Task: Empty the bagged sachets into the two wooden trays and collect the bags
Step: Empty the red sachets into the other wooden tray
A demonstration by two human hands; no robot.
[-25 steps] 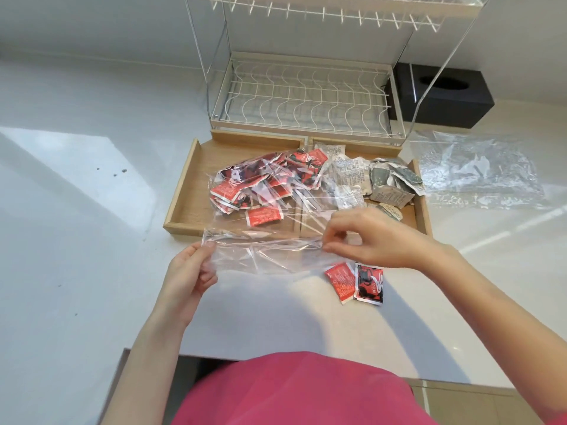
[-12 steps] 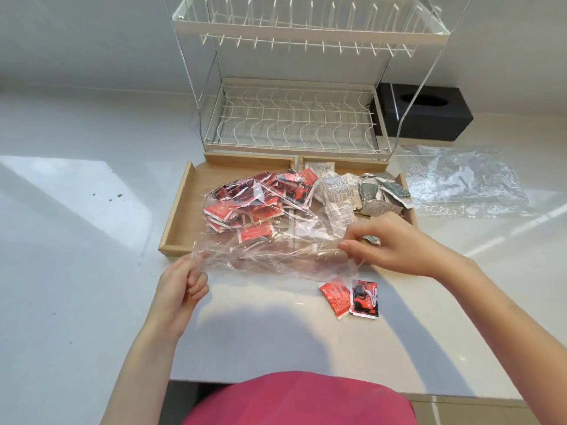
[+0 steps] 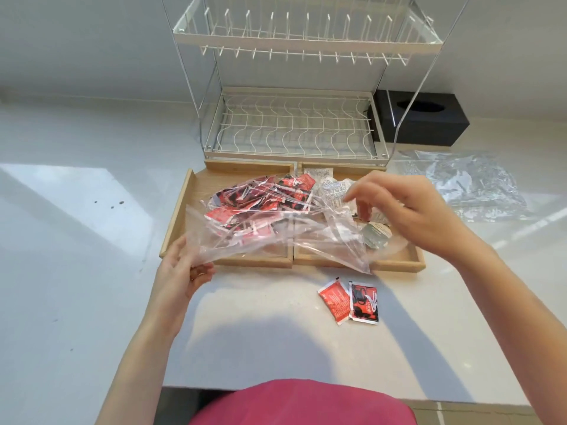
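Two wooden trays sit side by side: the left tray (image 3: 179, 219) holds several red sachets (image 3: 294, 187), the right tray (image 3: 399, 265) holds white and grey sachets (image 3: 333, 189). A clear empty bag (image 3: 276, 243) is stretched low over both trays. My left hand (image 3: 181, 271) pinches its left corner at the left tray's front. My right hand (image 3: 408, 216) hovers over the right tray with its fingers spread, just above the bag's crumpled right end. Two red sachets (image 3: 334, 302) lie loose on the counter in front of the trays.
A crumpled clear bag (image 3: 472, 185) lies on the counter to the right of the trays. A white wire dish rack (image 3: 291, 130) stands right behind them, with a black tissue box (image 3: 429, 118) at its right. The counter's front edge (image 3: 306, 389) is close to my body.
The bag has gone from the counter in front of the trays to over them. My right hand has lifted, moved right and spread its fingers; my left hand keeps its corner.
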